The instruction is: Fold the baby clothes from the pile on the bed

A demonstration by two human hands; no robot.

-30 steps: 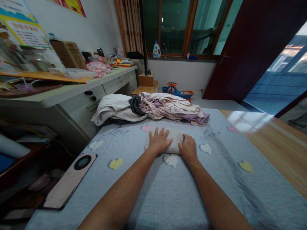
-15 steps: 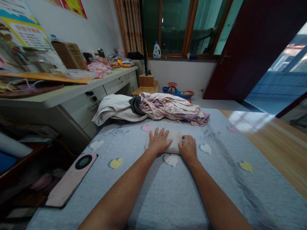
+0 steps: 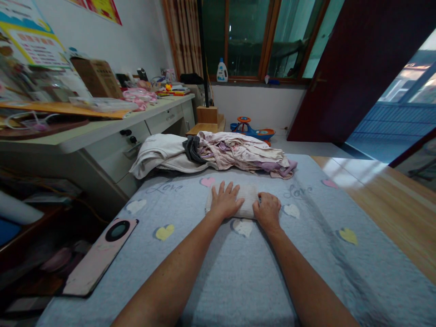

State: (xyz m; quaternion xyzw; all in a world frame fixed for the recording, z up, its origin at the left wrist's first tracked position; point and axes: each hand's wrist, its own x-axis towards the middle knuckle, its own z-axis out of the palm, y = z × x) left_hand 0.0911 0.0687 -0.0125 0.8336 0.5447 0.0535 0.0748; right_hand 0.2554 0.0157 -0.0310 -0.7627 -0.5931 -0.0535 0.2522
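A small folded white cloth point(image 3: 248, 196) lies on the grey blanket point(image 3: 238, 263) with coloured hearts. My left hand point(image 3: 225, 200) rests flat on the cloth's left half, fingers stretched out and spread. My right hand point(image 3: 268, 210) sits at the cloth's right edge with its fingers curled down onto the fabric. Just beyond the cloth is a heap of unfolded clothes point(image 3: 238, 154), pink and cream, with a white garment point(image 3: 160, 152) at its left end.
A pink phone point(image 3: 100, 255) lies face down near the blanket's left edge. A cluttered white desk point(image 3: 102, 131) with drawers stands to the left. A wooden surface point(image 3: 391, 204) borders the blanket on the right. A toy ride-on car point(image 3: 254, 129) and a detergent bottle point(image 3: 222, 71) are at the far wall.
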